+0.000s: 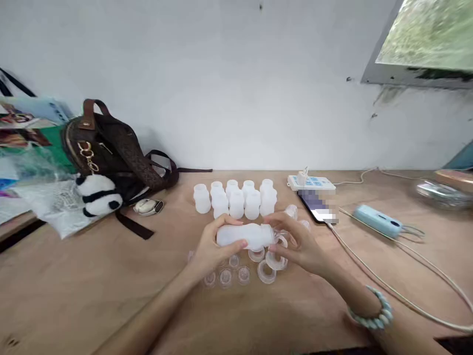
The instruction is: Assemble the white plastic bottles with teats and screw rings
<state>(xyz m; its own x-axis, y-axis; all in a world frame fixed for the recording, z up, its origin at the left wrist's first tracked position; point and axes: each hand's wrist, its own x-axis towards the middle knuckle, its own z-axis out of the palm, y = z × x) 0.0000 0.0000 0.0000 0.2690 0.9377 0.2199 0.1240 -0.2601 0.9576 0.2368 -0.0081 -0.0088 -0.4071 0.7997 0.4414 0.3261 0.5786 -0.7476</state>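
One panda toy (pixel 96 193) and one backpack (pixel 121 148) are seen; by the left hand (pixel 207 250), one sideways bottle (pixel 236 236) is clasped above the desk (pixel 240 320), before at least nine standing bottles (pixel 236 204), its right end pinched by the right hand's grip (pixel 301 244); one phone (pixel 314 204) is laid beyond.

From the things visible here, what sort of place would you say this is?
Probably an improvised workspace in a home or small workshop: white bottles stand grouped on a plain wooden tabletop, with personal belongings, a brown backpack and a phone, close by.
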